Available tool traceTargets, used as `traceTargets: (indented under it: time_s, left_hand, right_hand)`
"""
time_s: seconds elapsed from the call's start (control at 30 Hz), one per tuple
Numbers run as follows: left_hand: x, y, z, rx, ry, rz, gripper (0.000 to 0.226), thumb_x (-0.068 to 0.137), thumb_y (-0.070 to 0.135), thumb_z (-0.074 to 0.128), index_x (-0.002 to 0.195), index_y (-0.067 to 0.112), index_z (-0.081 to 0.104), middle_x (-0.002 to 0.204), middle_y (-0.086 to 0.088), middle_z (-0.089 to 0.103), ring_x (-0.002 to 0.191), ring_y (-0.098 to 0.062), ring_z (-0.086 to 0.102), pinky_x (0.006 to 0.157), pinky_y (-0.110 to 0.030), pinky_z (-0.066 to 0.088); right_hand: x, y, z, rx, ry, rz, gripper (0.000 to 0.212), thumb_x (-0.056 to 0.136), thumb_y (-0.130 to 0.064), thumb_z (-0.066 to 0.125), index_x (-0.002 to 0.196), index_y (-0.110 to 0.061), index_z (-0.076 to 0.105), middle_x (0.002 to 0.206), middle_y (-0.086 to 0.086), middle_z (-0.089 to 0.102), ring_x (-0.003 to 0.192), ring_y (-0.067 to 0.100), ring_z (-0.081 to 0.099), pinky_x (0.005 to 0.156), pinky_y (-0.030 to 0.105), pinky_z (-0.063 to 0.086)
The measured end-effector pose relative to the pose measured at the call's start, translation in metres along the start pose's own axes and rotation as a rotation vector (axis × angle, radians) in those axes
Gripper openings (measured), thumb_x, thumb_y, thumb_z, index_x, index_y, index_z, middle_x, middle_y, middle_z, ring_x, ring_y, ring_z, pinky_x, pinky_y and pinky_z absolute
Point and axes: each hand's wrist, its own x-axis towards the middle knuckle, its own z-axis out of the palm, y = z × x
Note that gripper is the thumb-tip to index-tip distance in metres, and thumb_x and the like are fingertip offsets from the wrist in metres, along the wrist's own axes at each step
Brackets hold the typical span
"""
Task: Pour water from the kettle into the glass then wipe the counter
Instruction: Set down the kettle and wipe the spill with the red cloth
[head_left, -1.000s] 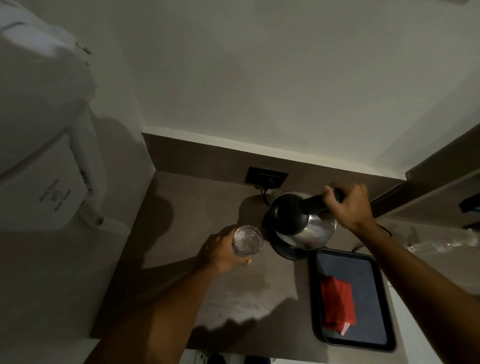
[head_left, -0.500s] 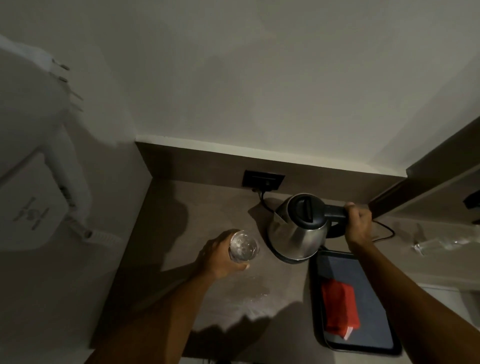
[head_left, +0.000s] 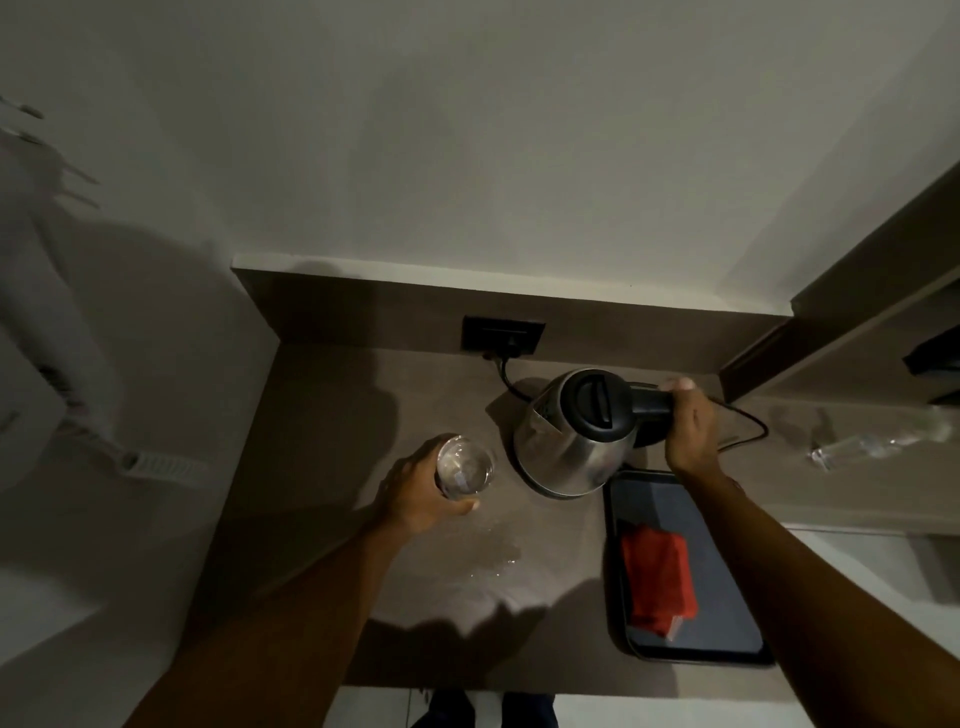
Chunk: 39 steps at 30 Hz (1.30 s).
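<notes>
A steel kettle (head_left: 569, 447) with a black lid stands upright at the back of the brown counter (head_left: 332, 415). My right hand (head_left: 691, 426) grips its black handle. Left of the kettle, a clear glass (head_left: 464, 465) with water in it is held by my left hand (head_left: 415, 493) just above or on the counter. Spilled water (head_left: 493, 561) glistens on the counter in front of the glass. A folded red cloth (head_left: 657, 584) lies on a dark tray (head_left: 727, 613) at the right.
A black wall socket (head_left: 503, 335) with the kettle's cord (head_left: 748, 431) sits behind the kettle. A clear plastic bottle (head_left: 878, 441) lies on the ledge to the far right. A white appliance (head_left: 47, 384) hangs on the left wall. A shelf edge (head_left: 857, 291) juts out at upper right.
The kettle has gone from tilted over the glass to upright on the counter, moving right and back. My left hand and the glass stayed nearly in place.
</notes>
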Motion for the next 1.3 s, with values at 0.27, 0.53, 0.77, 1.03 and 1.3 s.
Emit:
traceTargets:
  time_s: [0.27, 0.53, 0.77, 1.03, 1.3]
  left_hand:
    - [0.011, -0.002, 0.005, 0.022, -0.012, -0.026, 0.097, 0.050, 0.057, 0.090, 0.135, 0.040, 0.048, 0.127, 0.006, 0.067, 0.117, -0.022, 0.062, 0.094, -0.044, 0.055]
    - [-0.004, -0.022, 0.000, -0.101, -0.050, -0.033, 0.112, 0.066, 0.033, 0.091, 0.156, 0.018, 0.025, 0.163, -0.008, 0.030, 0.149, -0.026, 0.028, 0.119, -0.037, 0.027]
    - [-0.046, -0.118, -0.043, 0.571, 0.127, 0.069, 0.084, 0.087, 0.063, 0.056, 0.154, 0.023, 0.028, 0.165, -0.009, 0.024, 0.151, -0.031, 0.025, 0.119, -0.051, 0.027]
    - [-0.053, -0.165, -0.040, 0.607, 0.187, 0.223, 0.072, 0.092, 0.069, 0.036, 0.152, 0.029, 0.035, 0.164, -0.005, 0.027, 0.151, -0.024, 0.027, 0.120, -0.044, 0.021]
    - [-0.054, -0.169, -0.043, 0.553, 0.178, 0.224, 0.066, 0.094, 0.063, 0.040, 0.147, 0.024, 0.046, 0.163, -0.007, 0.031, 0.151, -0.025, 0.029, 0.120, -0.045, 0.023]
  right_hand:
    - [-0.119, 0.052, 0.008, -0.446, 0.157, 0.149, 0.069, 0.089, -0.062, 0.044, 0.146, -0.024, 0.035, 0.156, 0.011, 0.035, 0.141, 0.034, 0.033, 0.113, 0.061, 0.029]
    - [-0.178, 0.109, 0.007, -0.671, -0.161, 0.296, 0.079, 0.088, -0.066, 0.032, 0.157, -0.030, 0.017, 0.169, 0.006, 0.008, 0.152, 0.039, 0.017, 0.111, 0.069, 0.026]
    - [-0.173, 0.114, 0.010, -0.668, -0.068, 0.253, 0.066, 0.090, -0.015, 0.069, 0.149, -0.008, 0.039, 0.156, 0.025, 0.036, 0.131, 0.053, 0.046, 0.101, 0.069, 0.044]
    - [-0.195, 0.069, 0.029, -0.562, 0.003, 0.266, 0.054, 0.090, -0.005, 0.062, 0.140, -0.004, 0.044, 0.127, 0.028, 0.058, 0.114, 0.046, 0.059, 0.099, 0.058, 0.049]
    - [-0.229, 0.034, 0.139, -0.363, -0.095, 0.270, 0.089, 0.088, -0.073, 0.030, 0.140, -0.005, 0.049, 0.130, 0.020, 0.061, 0.120, 0.040, 0.055, 0.104, 0.053, 0.043]
